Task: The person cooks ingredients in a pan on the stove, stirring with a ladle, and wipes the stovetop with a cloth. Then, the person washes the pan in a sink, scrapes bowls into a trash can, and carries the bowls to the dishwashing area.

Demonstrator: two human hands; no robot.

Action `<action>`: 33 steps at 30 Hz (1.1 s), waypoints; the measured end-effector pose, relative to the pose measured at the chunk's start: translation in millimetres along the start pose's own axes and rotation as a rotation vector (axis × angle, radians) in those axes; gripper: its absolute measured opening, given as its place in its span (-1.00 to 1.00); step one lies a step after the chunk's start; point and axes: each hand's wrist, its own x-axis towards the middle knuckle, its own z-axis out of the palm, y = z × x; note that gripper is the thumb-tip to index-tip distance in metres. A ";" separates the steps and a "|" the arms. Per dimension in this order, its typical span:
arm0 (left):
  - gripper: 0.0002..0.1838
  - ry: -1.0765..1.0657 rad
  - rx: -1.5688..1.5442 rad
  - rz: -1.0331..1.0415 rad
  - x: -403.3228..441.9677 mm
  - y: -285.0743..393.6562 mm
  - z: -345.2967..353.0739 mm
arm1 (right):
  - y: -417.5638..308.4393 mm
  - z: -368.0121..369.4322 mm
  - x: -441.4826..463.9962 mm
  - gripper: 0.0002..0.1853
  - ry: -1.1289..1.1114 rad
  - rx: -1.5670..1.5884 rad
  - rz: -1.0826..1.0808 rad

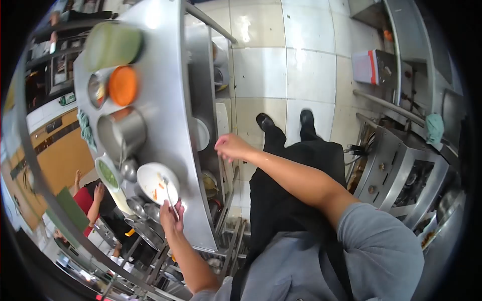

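Note:
My left hand (172, 215) holds a white bowl (150, 176) by its near rim, above the steel counter. Orange bits lie inside the bowl, and a spoon (172, 200) rests in it with its handle by my fingers. My right hand (231, 147) hangs past the counter's edge, over the floor side, with its fingers curled together; whether anything small is between them cannot be made out. Left of the bowl are a metal ladle (129, 170) and a container of green food (107, 173).
The steel counter (165, 100) bears a steel pot (131, 131), an orange lid (123, 86) and a greenish tub (113, 45). Below is a shelf with a white plate (202, 134). A stove (401, 175) stands at right. Another person (90, 200) is beyond the counter.

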 end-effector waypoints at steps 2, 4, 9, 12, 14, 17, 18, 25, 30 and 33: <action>-0.50 -0.008 -0.137 -0.091 -9.0 0.5 2.1 | 40.4 -22.9 50.5 -0.64 0.201 -0.094 -0.015; -0.52 0.022 -0.173 -0.113 -7.7 -6.6 -4.6 | 57.7 -14.9 105.6 -0.59 0.373 -0.434 -0.115; -0.73 0.054 -0.237 -0.004 -7.3 -3.4 17.2 | 60.9 15.7 192.9 -0.60 0.367 -0.533 -0.235; -0.77 0.102 -0.237 0.016 -5.8 -8.9 7.4 | 66.2 20.4 225.2 -0.69 0.287 -0.525 -0.186; -0.77 0.067 -0.200 0.032 -14.7 -16.9 -0.7 | 70.9 9.8 213.9 -0.71 0.266 -0.413 -0.283; -0.72 0.087 -0.071 0.011 -44.4 -26.6 24.2 | 97.1 -13.5 196.6 -0.71 0.291 -0.153 -0.507; -0.68 -0.011 -0.036 0.025 -55.0 -29.4 24.2 | 112.5 -30.7 179.1 -0.70 0.269 0.102 -0.497; -0.40 -0.323 0.137 -0.156 -105.1 -62.3 87.7 | 30.3 -120.7 -59.0 -0.68 0.360 0.060 -0.512; -0.47 -0.574 0.101 -0.030 -153.0 -64.7 145.3 | -33.2 -87.2 -164.7 -0.57 0.312 0.005 -0.459; -0.43 -0.637 0.083 -0.106 -186.0 -51.7 133.4 | -33.3 -65.0 -181.9 -0.58 0.231 -0.032 -0.406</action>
